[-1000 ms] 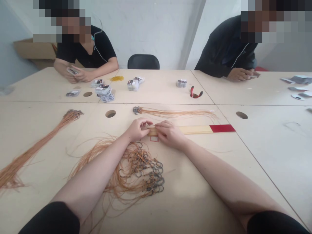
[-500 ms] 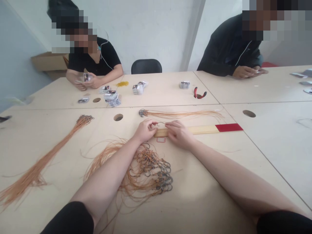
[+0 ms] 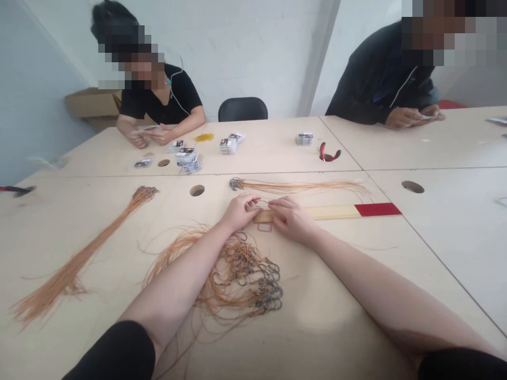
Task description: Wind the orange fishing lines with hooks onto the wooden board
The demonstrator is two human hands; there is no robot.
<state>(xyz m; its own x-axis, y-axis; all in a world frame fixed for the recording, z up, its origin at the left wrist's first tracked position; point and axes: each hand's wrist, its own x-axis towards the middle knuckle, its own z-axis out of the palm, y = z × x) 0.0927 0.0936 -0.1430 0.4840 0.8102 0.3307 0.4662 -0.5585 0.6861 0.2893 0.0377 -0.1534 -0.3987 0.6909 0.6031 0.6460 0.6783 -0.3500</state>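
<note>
Over the left end of a pale wooden strip [image 3: 336,212], my two hands pinch a fish hook [image 3: 263,201] between them. My left hand [image 3: 240,212] has its thumb and fingers on the bend side of the hook. Its other end is in the fingertips of my right hand [image 3: 292,216], which rests by the strip. A loose pile of fish hooks on orange lines [image 3: 265,287] lies below, partly behind my left forearm. Just beyond my hands is a tidy bundle of hooks on orange lines [image 3: 236,183]. Another bundle [image 3: 114,227] lies diagonally at left.
A red panel [image 3: 378,209] covers the strip's right end. Small plastic boxes [image 3: 186,154], more boxes [image 3: 304,139] and red-handled pliers [image 3: 329,153] lie farther back. Table holes [image 3: 197,190] break the surface. Two people sit across, with a black chair [image 3: 243,109] between them.
The view has shifted slightly, so everything sits a little farther right. My left fingers have closed in around the hook's bend. Across the table, the person at left has lowered the item in their hands.
</note>
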